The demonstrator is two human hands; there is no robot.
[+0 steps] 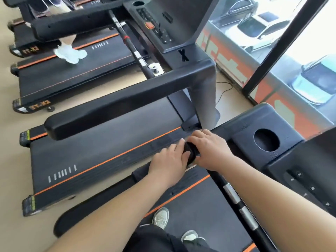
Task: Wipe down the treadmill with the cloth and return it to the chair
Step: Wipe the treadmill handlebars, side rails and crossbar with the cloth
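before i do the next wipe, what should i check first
1. Cloth in hand: ok. The left hand and the right hand both grip the dark cloth.
2. Cloth on the treadmill: ok. It sits at the upper end of the grip bar.
3. Footing: ok. Both shoes are on the belt.
4. Belt stopped: cannot tell from one picture.
5. Chair for the return: cannot tell. No chair is in view.
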